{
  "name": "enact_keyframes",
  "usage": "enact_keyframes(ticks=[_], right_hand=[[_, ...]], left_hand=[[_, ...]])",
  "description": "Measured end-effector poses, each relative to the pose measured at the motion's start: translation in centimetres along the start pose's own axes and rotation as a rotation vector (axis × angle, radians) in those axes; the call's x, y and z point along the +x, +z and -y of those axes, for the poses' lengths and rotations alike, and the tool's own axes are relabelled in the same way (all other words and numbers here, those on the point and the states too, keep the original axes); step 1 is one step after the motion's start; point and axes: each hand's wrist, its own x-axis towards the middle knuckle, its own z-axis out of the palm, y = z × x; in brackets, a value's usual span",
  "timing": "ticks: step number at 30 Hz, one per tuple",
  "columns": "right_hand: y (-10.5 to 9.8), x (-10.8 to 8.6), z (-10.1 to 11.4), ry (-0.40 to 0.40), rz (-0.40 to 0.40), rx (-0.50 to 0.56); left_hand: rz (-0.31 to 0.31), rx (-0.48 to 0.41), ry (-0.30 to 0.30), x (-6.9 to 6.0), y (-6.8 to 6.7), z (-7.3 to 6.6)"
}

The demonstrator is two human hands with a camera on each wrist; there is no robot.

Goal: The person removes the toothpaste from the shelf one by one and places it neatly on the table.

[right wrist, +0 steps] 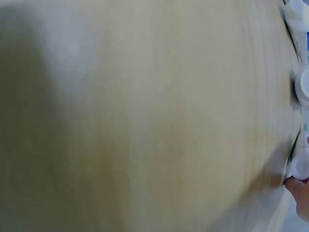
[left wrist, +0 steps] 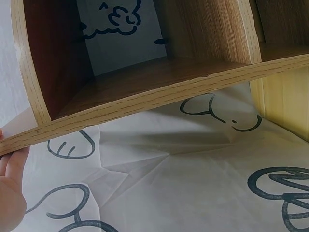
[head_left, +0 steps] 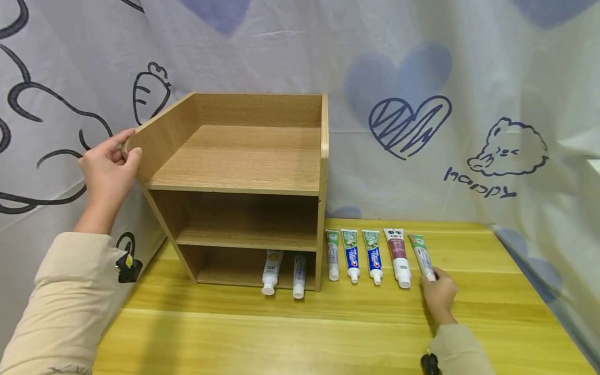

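Note:
My left hand grips the upper left side panel of a wooden shelf unit, thumb on the near edge. In the left wrist view, part of that hand shows against the panel. At the right, my right hand pinches the cap end of a green-and-white toothpaste tube lying on the table. The right wrist view catches only a little of this hand beside a white cap. To its left lie a maroon-and-white toothpaste tube and several other tubes in a row.
Two white toothpaste tubes, one left and one right, lie in the shelf's bottom compartment with caps sticking out. The yellow wood-grain table meets a white cloth with drawings behind it and at both sides.

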Motion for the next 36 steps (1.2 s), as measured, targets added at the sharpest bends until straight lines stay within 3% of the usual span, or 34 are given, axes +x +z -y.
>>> enact_keyframes(ticks=[8,16,23,27,36], right_hand=[[-0.8,-0.1,0.4,-0.02,-0.026,0.03],[-0.9,-0.8,0.8,-0.177,-0.159,0.099],[-1.3,-1.3,1.6,-0.312,-0.224,0.145],[-1.4,-1.8,2.3,-0.382,-0.247,0.188],[-1.3,-3.2,3.5,-0.455,-0.243,0.224]], left_hand=[[-0.001,0.018,0.013,0.0,-0.1,0.0],[-0.001,0.046,0.025,0.1,-0.1,0.0],[0.004,0.045,0.013,0.0,-0.2,0.0],[0.003,0.041,0.01,0.0,-0.2,0.0],[-0.001,0.034,0.016,0.0,-0.2,0.0]])
